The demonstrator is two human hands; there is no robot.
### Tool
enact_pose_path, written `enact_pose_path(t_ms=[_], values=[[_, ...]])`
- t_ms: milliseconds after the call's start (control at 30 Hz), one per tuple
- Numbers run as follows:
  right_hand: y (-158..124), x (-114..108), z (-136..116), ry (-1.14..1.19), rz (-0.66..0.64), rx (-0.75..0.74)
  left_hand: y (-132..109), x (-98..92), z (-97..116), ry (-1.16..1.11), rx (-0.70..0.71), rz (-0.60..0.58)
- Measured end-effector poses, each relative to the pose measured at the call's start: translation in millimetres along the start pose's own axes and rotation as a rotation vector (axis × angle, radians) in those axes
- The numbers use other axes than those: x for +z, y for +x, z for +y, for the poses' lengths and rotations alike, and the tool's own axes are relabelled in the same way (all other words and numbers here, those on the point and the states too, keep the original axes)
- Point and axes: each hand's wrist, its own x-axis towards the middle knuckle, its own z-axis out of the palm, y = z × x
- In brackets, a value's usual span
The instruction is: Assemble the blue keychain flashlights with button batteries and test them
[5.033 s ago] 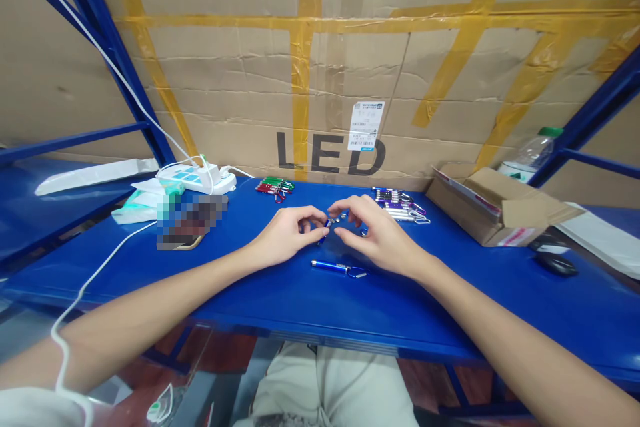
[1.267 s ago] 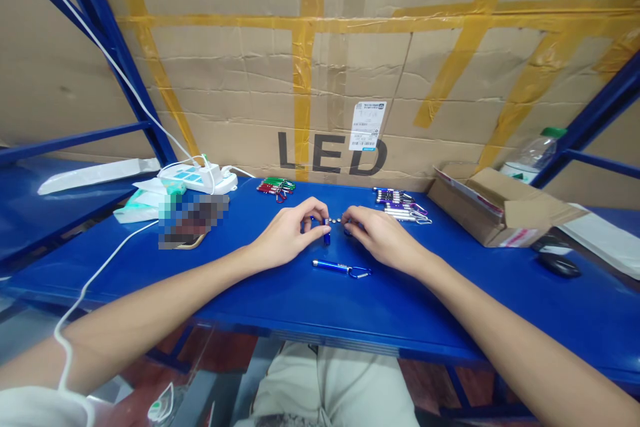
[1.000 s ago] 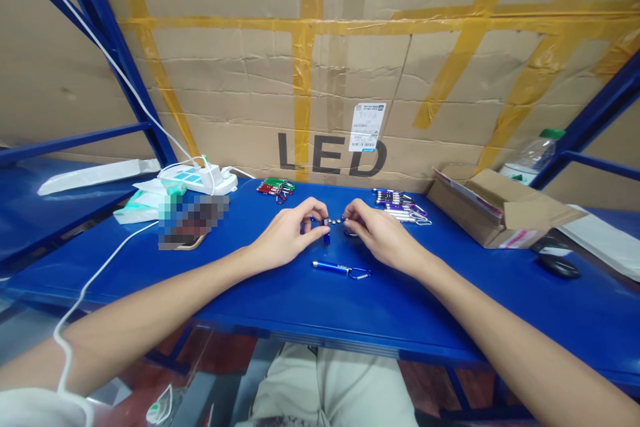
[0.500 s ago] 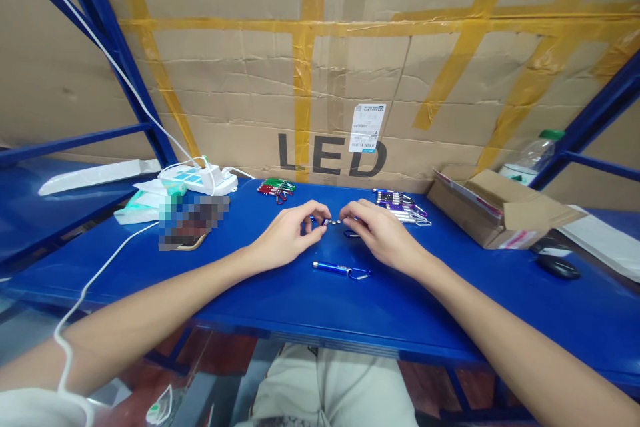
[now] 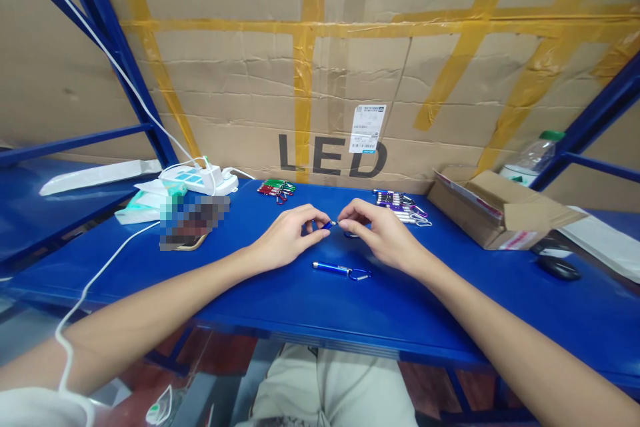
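Pinching a short tube point(image 5: 327, 225) between thumb and fingers of the left hand point(image 5: 293, 230) — gripped that way, presumably, because too slim for a fuller hold, and with the silvery end left bare toward the other side. Holding the right hand point(image 5: 380, 230) narrow, fingertips close together just beside that end; cannot tell whether actually closed on a small part. Working low over the table point(image 5: 280, 300), perhaps for steadiness. Partly hidden beneath the right fingers, a blue piece point(image 5: 351, 235). Laid crosswise in front, within easy reach, a blue torch point(image 5: 332, 269) with a clip. Farther back, a red-and-green bunch point(image 5: 273, 189) and a mixed bunch point(image 5: 395, 199) — probably sorted by colour and kept back to leave room.

Compared with half a second ago: right fingertips nearer the tube's end, and silvery discs, then visible in the gap, no longer clearly separate. No evident change in torch or bunches.
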Motion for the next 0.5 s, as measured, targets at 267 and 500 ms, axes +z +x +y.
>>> enact_pose_path(t_ms=[267, 500], values=[[-1.4, 1.6, 1.7, -0.018, -0.009, -0.111, -2.1, -0.4, 2.5, 0.02, 0.087, -0.006], [-1.6, 0.6, -1.1, 0.011, -0.012, -0.087, -2.5, -0.2, 2.9, 0.007, 0.111, 0.004]])
